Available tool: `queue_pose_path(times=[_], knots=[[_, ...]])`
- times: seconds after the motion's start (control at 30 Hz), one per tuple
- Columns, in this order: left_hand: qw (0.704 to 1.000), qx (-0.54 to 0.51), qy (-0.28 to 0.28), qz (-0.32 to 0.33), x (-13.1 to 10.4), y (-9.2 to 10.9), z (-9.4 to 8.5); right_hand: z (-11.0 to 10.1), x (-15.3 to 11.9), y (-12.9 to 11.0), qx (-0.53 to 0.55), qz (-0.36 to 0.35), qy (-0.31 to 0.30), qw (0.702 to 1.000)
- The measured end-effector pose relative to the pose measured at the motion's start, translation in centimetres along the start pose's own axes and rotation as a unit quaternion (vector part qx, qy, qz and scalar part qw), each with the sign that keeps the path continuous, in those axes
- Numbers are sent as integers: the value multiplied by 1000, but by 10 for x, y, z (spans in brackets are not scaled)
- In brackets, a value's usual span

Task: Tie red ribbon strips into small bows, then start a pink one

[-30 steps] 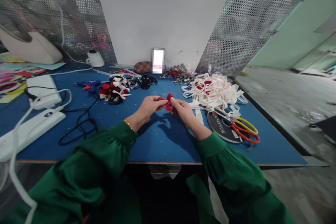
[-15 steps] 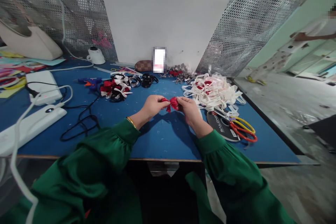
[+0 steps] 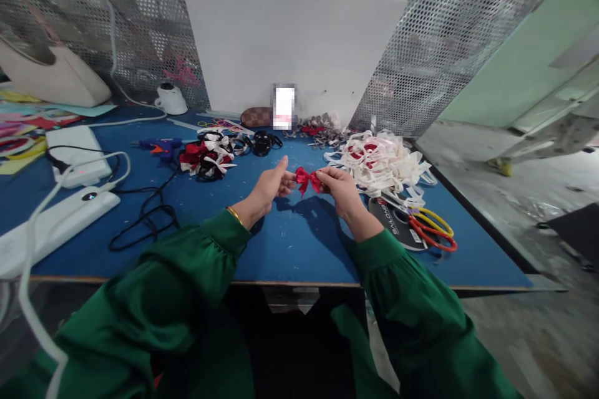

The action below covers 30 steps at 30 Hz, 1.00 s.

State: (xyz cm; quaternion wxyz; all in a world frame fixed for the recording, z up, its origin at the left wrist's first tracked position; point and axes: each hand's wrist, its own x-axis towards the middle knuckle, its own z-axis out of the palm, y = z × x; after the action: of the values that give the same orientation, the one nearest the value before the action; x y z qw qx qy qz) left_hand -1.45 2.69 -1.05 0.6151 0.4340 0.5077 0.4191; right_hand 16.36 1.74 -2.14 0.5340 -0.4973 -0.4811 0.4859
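The right hand (image 3: 344, 196) pinches the right end of a red bow (image 3: 307, 180) between thumb and fingers, above the middle of the blue table (image 3: 290, 255). The left hand (image 3: 266, 191) has its thumb raised apart from its fingers, right beside the bow's left loop; whether they touch, I cannot tell. To the right lie a pile of pale ribbons (image 3: 386, 165) and, nearer, scissors (image 3: 433, 230). Farther left sits a heap of bows (image 3: 206, 157) beside a glue gun (image 3: 163, 148).
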Motion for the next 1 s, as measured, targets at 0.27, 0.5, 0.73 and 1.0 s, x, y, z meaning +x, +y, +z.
queue_pose_path(times=[0.27,0.5,0.73,1.0], knots=[[997,-62,53,6,5,-9,1,-6,-10,-6,-67,65,-230,969],[996,-75,55,7,7,-11,3,-17,12,-18,-56,116,-253,959],[996,-75,38,1,5,-8,2,-29,72,-37,8,54,-11,998],[997,-63,32,14,2,-10,6,-25,54,-9,-173,83,-42,981]])
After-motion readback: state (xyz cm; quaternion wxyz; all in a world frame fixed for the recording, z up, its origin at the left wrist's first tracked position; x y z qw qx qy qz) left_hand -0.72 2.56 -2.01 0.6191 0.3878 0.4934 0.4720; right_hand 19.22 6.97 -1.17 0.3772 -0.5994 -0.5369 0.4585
